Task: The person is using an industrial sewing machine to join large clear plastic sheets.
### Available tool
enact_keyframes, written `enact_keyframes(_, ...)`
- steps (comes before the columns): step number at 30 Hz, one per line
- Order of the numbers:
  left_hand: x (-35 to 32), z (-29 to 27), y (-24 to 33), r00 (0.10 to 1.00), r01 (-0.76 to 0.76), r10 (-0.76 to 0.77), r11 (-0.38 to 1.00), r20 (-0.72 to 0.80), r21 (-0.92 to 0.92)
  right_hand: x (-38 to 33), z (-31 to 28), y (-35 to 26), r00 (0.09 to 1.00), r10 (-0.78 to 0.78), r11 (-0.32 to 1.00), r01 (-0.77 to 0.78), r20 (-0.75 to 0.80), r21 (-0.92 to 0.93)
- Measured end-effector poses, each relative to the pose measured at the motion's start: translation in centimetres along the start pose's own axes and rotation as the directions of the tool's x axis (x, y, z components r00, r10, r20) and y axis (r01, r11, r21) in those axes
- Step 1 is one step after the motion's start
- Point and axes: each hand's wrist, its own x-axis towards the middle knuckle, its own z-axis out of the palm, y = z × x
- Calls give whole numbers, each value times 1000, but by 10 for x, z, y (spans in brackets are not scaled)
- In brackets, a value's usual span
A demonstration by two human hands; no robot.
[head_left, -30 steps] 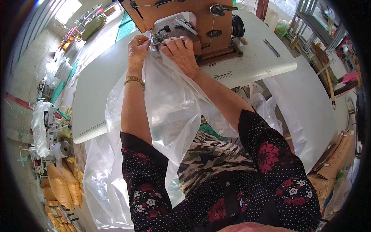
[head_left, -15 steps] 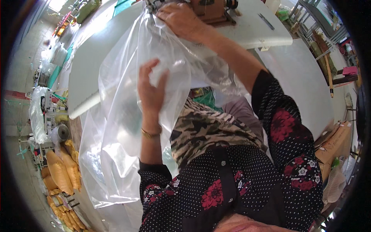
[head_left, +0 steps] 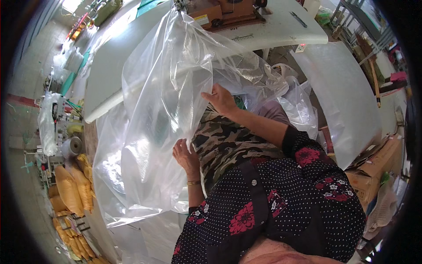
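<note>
Head view is the only one I have; the clear plastic bag [head_left: 162,114] fills the middle and left of the frame, a big crumpled sheet hanging from the sewing machine [head_left: 222,11] at the top edge down to the lower left; I see the left hand [head_left: 187,157] just below centre, fingers curled up against the lower edge of the bag, pinching or pressing the film, a gold bracelet [head_left: 193,182] on its wrist; whether it truly grips I cannot tell for sure; the right hand [head_left: 222,100] sits above centre, fingers closed on a fold of the same bag, its forearm running down to the right into a dotted, flowered sleeve; both hands touch the plastic, well apart from each other; the white bench [head_left: 110,75] carrying the machine stretches across the upper left; more clear plastic [head_left: 299,110] lies bunched right of centre; yellow filled sacks [head_left: 70,189] are stacked at the lower left; a cardboard box [head_left: 373,171] stands at the right edge.
</note>
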Motion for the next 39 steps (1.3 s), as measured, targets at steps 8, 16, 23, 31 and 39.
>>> enact_keyframes(8,64,-88,126,969,-247,219,853,-113,-460,-48,-15,-47,958,-100,994,82,269,79)
enact_keyframes(16,82,-75,134,989,123,-49,786,137,-606,-67,-64,-74,716,-436,826,559,545,-74)
enact_keyframes(23,76,-35,127,980,-198,180,942,-89,-270,-22,-129,-76,912,-393,759,395,119,-517)
enact_keyframes(31,60,-26,116,979,-175,143,955,-146,-238,53,-202,-2,898,-437,638,262,-61,-724)
enact_keyframes(39,65,-112,132,994,102,-83,346,78,-933,6,-203,-44,953,-60,907,176,297,-383)
